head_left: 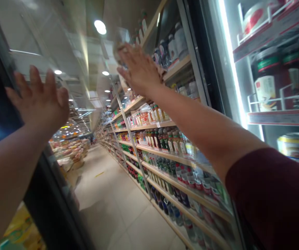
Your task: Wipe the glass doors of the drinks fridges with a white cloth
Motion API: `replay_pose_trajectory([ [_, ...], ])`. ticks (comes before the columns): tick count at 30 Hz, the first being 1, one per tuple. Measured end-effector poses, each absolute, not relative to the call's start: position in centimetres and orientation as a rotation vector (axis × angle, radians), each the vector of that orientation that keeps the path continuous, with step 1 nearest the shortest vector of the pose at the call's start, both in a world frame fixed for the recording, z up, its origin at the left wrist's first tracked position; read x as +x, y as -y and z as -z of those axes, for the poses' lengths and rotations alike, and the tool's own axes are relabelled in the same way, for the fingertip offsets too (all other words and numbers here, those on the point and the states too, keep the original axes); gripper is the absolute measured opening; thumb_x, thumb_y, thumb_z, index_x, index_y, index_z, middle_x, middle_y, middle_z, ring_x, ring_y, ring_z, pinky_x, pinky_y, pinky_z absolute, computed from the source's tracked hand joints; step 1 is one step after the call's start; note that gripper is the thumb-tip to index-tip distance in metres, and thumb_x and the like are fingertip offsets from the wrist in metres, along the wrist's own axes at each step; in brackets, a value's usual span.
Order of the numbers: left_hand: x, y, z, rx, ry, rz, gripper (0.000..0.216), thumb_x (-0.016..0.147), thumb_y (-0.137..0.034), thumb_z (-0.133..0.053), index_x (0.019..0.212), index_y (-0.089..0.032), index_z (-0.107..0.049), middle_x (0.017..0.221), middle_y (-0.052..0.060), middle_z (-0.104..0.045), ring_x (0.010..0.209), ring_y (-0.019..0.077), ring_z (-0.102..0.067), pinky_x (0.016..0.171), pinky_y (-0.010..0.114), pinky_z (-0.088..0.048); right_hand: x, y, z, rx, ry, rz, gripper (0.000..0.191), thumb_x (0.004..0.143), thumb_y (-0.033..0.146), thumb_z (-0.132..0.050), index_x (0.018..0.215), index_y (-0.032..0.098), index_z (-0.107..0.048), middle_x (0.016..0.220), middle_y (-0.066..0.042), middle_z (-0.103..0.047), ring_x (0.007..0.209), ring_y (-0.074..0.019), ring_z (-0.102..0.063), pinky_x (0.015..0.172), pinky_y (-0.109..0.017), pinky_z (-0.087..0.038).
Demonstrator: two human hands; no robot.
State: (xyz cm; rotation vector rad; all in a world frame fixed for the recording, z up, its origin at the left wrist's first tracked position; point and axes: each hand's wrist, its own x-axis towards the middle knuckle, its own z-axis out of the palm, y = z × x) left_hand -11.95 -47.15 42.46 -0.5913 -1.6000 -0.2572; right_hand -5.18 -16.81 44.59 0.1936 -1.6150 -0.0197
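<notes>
A clear glass door (87,86) with a dark frame (53,194) stands in front of me. My left hand (41,95) has its fingers spread, at the glass beside the dark frame on the left, and holds nothing. Higher up and to the right, my right hand (141,71) is stretched over the glass. Under its palm and fingers is a crumpled, pale brownish cloth (161,73), pressed to the pane. Most of the cloth is hidden by the hand, and its edges are blurred.
On the right is a lit cooler with shelves (282,118) of dark bottles (266,80) and a can (296,147). Through the glass, long wooden shelves (162,158) of bottles run along an aisle floor (108,194). Packaged goods (70,152) lie farther left.
</notes>
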Motion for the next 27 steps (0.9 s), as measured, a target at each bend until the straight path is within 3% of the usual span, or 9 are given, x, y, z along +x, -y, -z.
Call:
replay_pose_trajectory([
  [3,-12.2,47.3,-42.7,-0.584,1.600,0.250,0.083,0.098,-0.061,-0.022,0.167,-0.015,-0.027,0.174,0.013,-0.011,0.158,0.0455,-0.001,0.121,0.073,0.003,-5.4,16.8,-45.1,0.433,1.680,0.226,0.063,0.101,0.047,-0.030,0.160,0.027,-0.037,0.170,0.007,-0.027,0.161,-0.0227,-0.020,0.133,-0.055,-0.022],
  [5,-12.4,47.3,-42.8,-0.579,1.592,0.246,0.082,0.098,-0.063,-0.021,0.167,-0.017,-0.026,0.174,0.012,-0.011,0.159,0.0445,-0.001,0.121,0.073,0.003,-5.4,16.4,-45.8,0.298,1.649,0.067,0.064,0.099,0.045,-0.027,0.160,0.030,-0.038,0.170,0.009,-0.029,0.161,-0.0208,-0.020,0.133,-0.053,-0.020],
  [9,-12.1,47.2,-42.6,-0.572,1.603,0.262,0.083,0.099,-0.063,-0.020,0.167,-0.017,-0.026,0.174,0.011,-0.010,0.159,0.0427,0.000,0.122,0.071,0.004,-5.3,16.8,-46.1,-0.017,1.475,-0.209,0.069,0.098,0.046,-0.028,0.160,0.021,-0.041,0.170,0.000,-0.029,0.160,-0.0300,-0.023,0.131,-0.054,-0.022],
  [11,-11.9,47.1,-42.4,-0.565,1.611,0.272,0.082,0.099,-0.063,-0.019,0.167,-0.017,-0.026,0.174,0.010,-0.009,0.159,0.0417,0.000,0.123,0.069,0.004,-5.2,17.4,-45.5,0.179,1.572,0.012,0.071,0.097,0.050,-0.032,0.162,0.021,-0.039,0.170,-0.002,-0.028,0.159,-0.0310,-0.024,0.130,-0.053,-0.024],
  [14,-11.8,47.1,-42.3,-0.562,1.624,0.279,0.082,0.099,-0.065,-0.017,0.168,-0.020,-0.024,0.175,0.008,-0.007,0.160,0.0395,0.001,0.124,0.067,0.005,-5.2,18.2,-44.4,0.525,1.681,0.363,0.069,0.099,0.048,-0.023,0.161,0.024,-0.040,0.169,0.003,-0.031,0.159,-0.0272,-0.025,0.131,-0.050,-0.023],
  [19,-12.5,47.5,-42.4,-0.558,1.648,0.269,0.088,0.095,-0.069,-0.010,0.168,-0.022,-0.020,0.175,0.004,-0.004,0.160,0.0388,0.004,0.124,0.065,0.007,-5.3,18.7,-43.7,-0.030,1.465,-0.161,0.070,0.097,0.045,-0.028,0.160,0.018,-0.041,0.169,-0.001,-0.032,0.161,-0.0275,-0.021,0.133,-0.052,-0.019],
  [24,-12.6,47.4,-42.3,-0.536,1.624,0.245,0.091,0.092,-0.068,-0.006,0.168,-0.020,-0.020,0.175,0.003,-0.004,0.160,0.0363,0.005,0.126,0.061,0.007,-5.5,18.9,-42.6,0.500,1.675,0.268,0.070,0.097,0.048,-0.027,0.159,0.020,-0.042,0.168,0.003,-0.033,0.161,-0.0264,-0.017,0.131,-0.050,-0.022],
  [27,-12.5,47.2,-42.3,-0.540,1.633,0.245,0.092,0.093,-0.068,-0.007,0.168,-0.018,-0.021,0.175,0.006,-0.005,0.160,0.0383,0.004,0.126,0.063,0.006,-5.6,18.5,-42.6,0.306,1.609,0.145,0.062,0.102,0.040,-0.026,0.159,0.023,-0.041,0.168,0.004,-0.034,0.161,-0.0245,-0.018,0.133,-0.052,-0.019],
])
